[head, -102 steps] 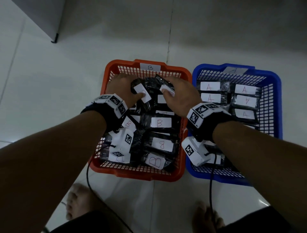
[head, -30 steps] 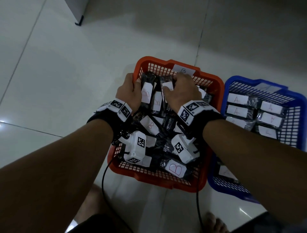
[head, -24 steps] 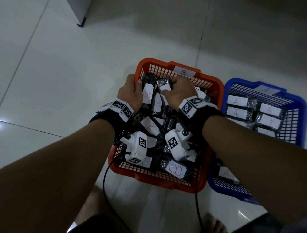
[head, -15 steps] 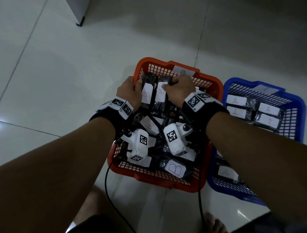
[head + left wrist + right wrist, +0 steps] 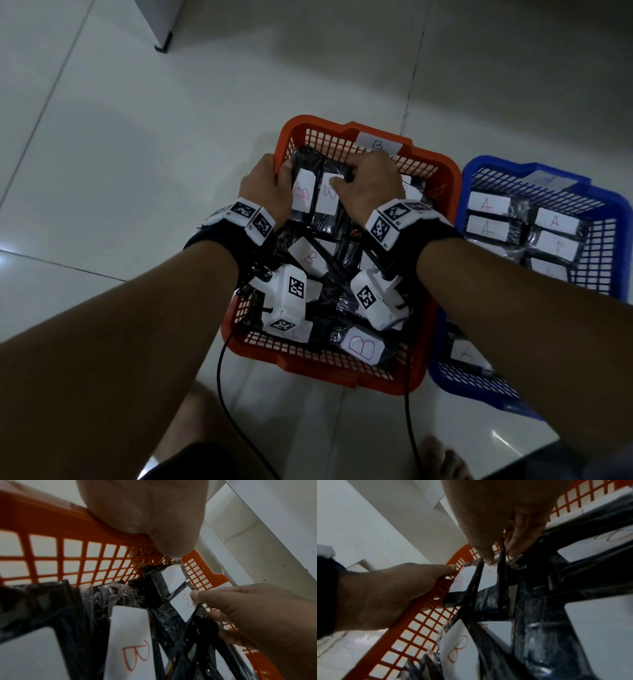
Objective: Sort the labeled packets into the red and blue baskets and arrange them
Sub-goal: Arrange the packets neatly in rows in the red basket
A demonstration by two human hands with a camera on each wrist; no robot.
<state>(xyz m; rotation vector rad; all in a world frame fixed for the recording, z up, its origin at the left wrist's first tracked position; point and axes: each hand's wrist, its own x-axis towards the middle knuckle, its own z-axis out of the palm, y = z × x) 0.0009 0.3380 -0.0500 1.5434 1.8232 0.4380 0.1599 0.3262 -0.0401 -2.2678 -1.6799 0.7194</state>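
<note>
The red basket point(image 5: 442, 171), tagged B, holds several black packets with white B labels. My left hand point(image 5: 263, 186) straddles its far-left rim, fingers outside the wall point(image 5: 426, 615). Its thumb point(image 5: 168, 547) rests inside, on top of an upright B packet point(image 5: 302, 193). My right hand point(image 5: 366, 181) pinches the top of a second upright B packet point(image 5: 327, 198) right beside the first, thumb on its label point(image 5: 489, 577). The blue basket point(image 5: 616, 212) to the right holds A-labeled packets point(image 5: 486, 205) in rows.
More B packets point(image 5: 364, 346) lie loose and crossed in the near half of the red basket. Wrist-camera cables point(image 5: 222, 377) hang over its front wall. My bare feet point(image 5: 442, 459) are on the tiled floor below. A white cabinet leg point(image 5: 161, 44) stands far left.
My right hand has turned its packet upright and pushed it left against the one under my left thumb. My left hand has stayed on the rim.
</note>
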